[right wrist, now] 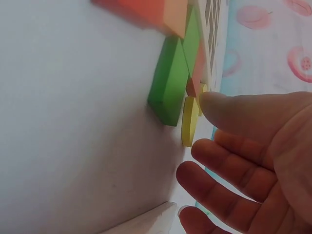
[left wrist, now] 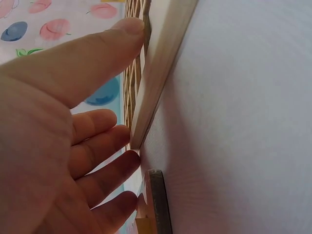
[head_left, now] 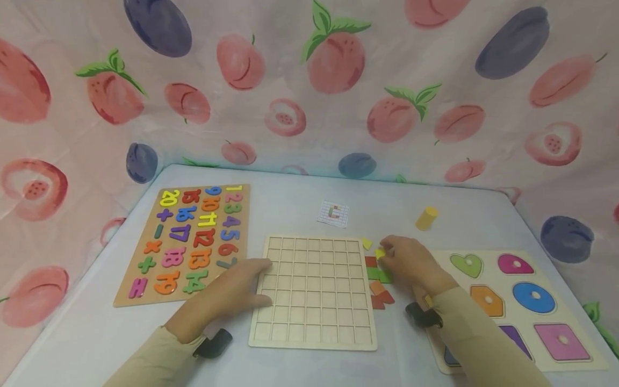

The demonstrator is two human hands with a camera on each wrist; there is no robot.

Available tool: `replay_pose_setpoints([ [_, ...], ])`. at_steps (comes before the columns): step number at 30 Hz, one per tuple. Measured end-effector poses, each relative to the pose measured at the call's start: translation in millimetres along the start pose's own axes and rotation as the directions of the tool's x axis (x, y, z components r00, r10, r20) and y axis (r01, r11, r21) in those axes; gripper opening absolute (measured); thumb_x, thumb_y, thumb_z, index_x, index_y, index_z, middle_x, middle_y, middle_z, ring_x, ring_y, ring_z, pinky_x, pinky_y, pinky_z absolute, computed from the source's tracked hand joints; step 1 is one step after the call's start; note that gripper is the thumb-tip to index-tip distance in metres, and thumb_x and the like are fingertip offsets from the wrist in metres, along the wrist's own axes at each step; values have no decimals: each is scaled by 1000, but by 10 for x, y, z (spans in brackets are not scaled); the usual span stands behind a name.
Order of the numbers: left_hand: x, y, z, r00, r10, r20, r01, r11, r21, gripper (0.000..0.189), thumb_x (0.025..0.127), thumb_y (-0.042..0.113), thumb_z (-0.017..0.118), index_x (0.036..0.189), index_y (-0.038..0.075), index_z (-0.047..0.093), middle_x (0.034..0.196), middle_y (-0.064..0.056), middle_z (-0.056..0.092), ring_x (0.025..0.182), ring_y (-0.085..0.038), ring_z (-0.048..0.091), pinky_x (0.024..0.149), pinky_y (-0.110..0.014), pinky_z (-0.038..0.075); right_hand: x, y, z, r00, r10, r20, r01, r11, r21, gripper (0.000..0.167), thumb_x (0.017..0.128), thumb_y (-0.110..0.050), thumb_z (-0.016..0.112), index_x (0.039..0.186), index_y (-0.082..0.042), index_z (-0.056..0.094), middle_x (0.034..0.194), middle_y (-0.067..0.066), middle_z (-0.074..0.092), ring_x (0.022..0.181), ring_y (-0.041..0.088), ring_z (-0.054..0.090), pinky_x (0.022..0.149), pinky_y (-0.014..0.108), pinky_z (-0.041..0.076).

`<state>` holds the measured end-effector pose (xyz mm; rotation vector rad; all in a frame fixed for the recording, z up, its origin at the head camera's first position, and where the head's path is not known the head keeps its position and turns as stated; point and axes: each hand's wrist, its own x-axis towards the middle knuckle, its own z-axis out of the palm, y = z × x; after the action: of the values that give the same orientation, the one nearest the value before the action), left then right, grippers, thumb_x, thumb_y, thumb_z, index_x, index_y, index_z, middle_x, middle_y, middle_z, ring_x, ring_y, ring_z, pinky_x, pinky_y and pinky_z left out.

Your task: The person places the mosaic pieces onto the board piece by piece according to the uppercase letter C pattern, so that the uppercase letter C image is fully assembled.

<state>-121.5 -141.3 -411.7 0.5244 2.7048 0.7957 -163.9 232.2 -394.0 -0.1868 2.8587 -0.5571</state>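
Note:
A light wooden board with a square grid lies flat on the table. My left hand rests at its left edge; the thumb lies over the rim and the fingers are loosely extended along the side. To the board's right my right hand reaches over small coloured pieces, its fingertips right at a yellow piece. In the right wrist view thumb and fingers stand apart around that piece. Beside it are green pieces, a red piece, an orange piece and another yellow piece.
A number puzzle board lies left, partly behind my left hand. On the right is a shape puzzle board with knobbed pieces, partly under my right forearm. A small card with a coloured pattern and a yellow cylinder are farther back.

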Motion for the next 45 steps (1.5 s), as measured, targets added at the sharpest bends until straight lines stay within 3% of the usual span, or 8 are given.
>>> replay_pose_setpoints([
  [17,-6,29,-8,1000,-7,-4,7,1000,8,75,79,23,87,142,1,52,145,-16,52,136,-35,45,113,-49,37,114,-6,16,996,79,34,-80,996,27,49,89,-4,61,137,0,55,129,22,61,118,40,56,104,59,44],
  [22,-3,17,1,1000,-10,-4,10,1000,6,74,79,24,87,142,2,52,145,-14,52,136,-34,45,113,-49,38,128,2,15,997,74,22,-75,997,28,46,92,-11,62,136,2,56,127,23,62,117,39,57,104,58,44],
  [39,-1,71,36,1000,-23,0,23,1000,6,75,79,26,87,142,3,51,144,-15,53,135,-33,47,112,-48,39,146,15,11,997,67,34,-66,998,-15,44,90,-9,61,133,1,58,126,20,63,111,37,57,101,58,46],
  [45,-16,60,12,999,34,-32,-32,998,63,77,78,27,88,142,2,52,151,-15,46,139,-35,41,115,-49,35,143,25,14,998,43,33,-44,999,9,48,86,-5,60,133,2,58,126,20,62,107,35,56,102,58,45],
])
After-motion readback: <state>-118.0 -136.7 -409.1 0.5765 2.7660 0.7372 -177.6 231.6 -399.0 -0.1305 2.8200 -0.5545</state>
